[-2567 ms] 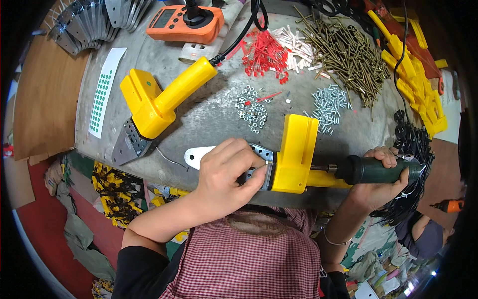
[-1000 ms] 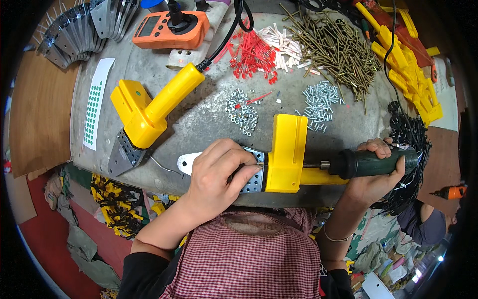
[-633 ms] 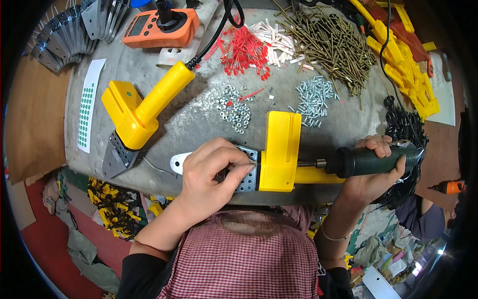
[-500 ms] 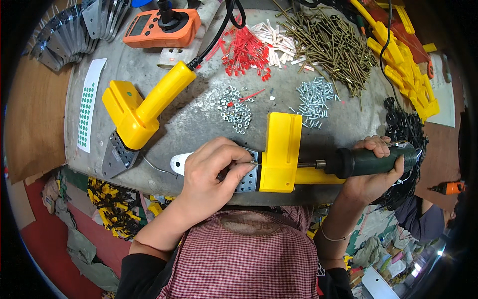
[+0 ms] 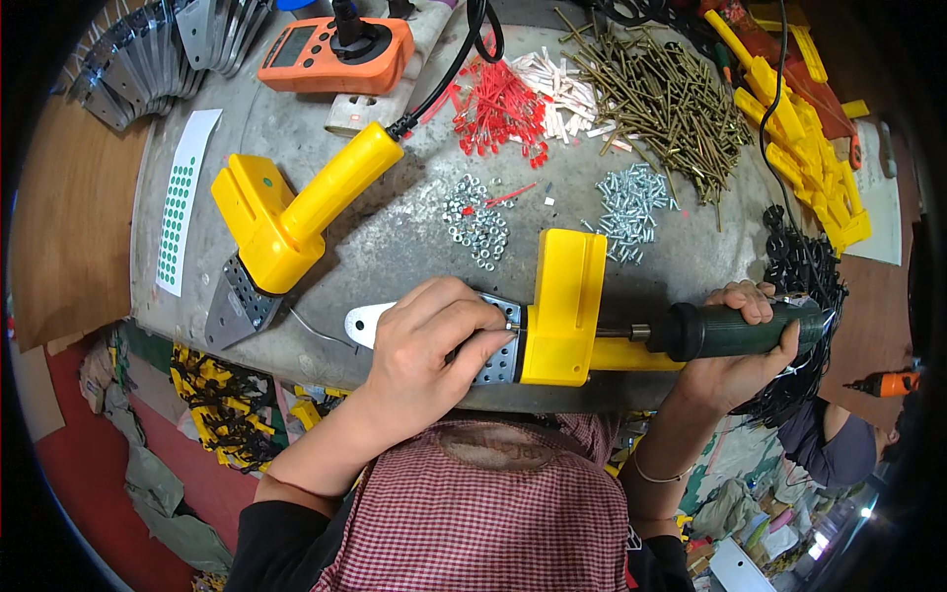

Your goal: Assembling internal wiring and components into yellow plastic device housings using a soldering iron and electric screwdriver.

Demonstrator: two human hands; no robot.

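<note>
A yellow plastic tool body [image 5: 564,311] lies at the table's front edge, joined on its left to a perforated metal plate [image 5: 498,369] that ends in a pale rounded tip [image 5: 366,325]. My left hand [image 5: 429,350] rests over this plate, thumb and forefinger pinched beside the yellow body; whatever small piece sits between them is too small to name. With my right hand [image 5: 745,340] I grip a dark green electric screwdriver [image 5: 725,333] lying sideways. Its long shaft [image 5: 621,333] points left, running to the yellow body, which hides the tip.
Another yellow tool [image 5: 281,237] with a black cable lies at the left. Beyond my hands are piles of nuts [image 5: 475,219], small screws [image 5: 631,209], red parts [image 5: 500,109], white sleeves [image 5: 557,89] and long bolts [image 5: 676,104]. An orange multimeter [image 5: 335,54] stands at the back left.
The whole view has shifted slightly, with the table things now a little farther right in it. Both hands keep the same hold, and the screwdriver stays lined up with the yellow body.
</note>
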